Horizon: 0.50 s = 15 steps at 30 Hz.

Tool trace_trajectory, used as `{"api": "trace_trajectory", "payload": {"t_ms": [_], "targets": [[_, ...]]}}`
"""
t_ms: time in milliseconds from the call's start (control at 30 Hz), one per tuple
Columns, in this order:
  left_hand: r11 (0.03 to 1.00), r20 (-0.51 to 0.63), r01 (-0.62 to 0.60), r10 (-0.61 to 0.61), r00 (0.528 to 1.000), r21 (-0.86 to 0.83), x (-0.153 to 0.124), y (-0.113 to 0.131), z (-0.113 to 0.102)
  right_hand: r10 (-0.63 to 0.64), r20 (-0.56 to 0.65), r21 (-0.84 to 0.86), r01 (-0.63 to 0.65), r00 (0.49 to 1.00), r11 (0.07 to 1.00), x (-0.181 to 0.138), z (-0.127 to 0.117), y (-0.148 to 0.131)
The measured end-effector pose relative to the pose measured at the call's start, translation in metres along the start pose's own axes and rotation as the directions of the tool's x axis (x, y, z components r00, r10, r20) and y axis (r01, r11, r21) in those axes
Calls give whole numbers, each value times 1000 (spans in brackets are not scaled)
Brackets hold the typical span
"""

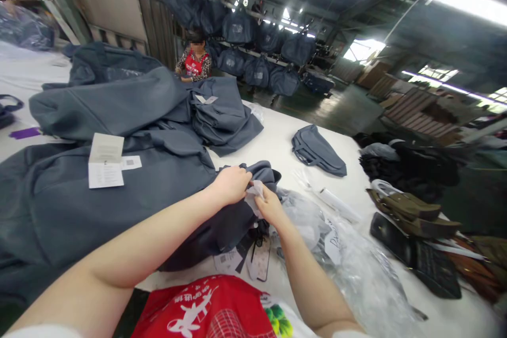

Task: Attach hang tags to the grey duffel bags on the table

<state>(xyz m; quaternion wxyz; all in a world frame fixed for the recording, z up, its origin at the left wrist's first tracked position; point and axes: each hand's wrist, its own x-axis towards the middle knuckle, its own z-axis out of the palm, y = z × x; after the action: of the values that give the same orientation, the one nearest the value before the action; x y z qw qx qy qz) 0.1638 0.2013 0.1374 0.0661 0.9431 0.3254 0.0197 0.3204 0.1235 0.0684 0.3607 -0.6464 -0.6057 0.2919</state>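
Head view | left hand [232, 185] closed on folded dark-grey fabric bag [225, 227] | right hand [269, 206] pinching crumpled white paper [253, 191] beside it | bag not yet wrapped, clear plastic wrapper [356, 269] lies right of that hand

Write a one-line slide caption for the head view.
Left hand and right hand hold white paper against folded grey fabric.

Bright overhead glare, warped edges

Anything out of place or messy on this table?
Nothing spilled or visibly damaged. Untidy only: crumpled clear plastic wrap sprawls toward the right edge of the table, and loose tags lie half under the grey bag where the left hand and right hand pinch a white slip.
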Motion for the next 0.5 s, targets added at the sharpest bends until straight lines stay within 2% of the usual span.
{"api": "trace_trajectory", "payload": {"t_ms": [167, 367, 500], "targets": [[998, 134, -14, 5, 991, 63, 18, 7, -13, -6, -68, -25, 4, 998, 1000, 2, -9, 2], [987, 325, -39, -15, 946, 158, 34, 17, -23, -31, -152, -72, 20, 988, 997, 17, -24, -1], [981, 369, 6, -78, 926, 192, 48, 18, -24, -74, -163, -89, 60, 984, 994, 30, -35, -8]]}}
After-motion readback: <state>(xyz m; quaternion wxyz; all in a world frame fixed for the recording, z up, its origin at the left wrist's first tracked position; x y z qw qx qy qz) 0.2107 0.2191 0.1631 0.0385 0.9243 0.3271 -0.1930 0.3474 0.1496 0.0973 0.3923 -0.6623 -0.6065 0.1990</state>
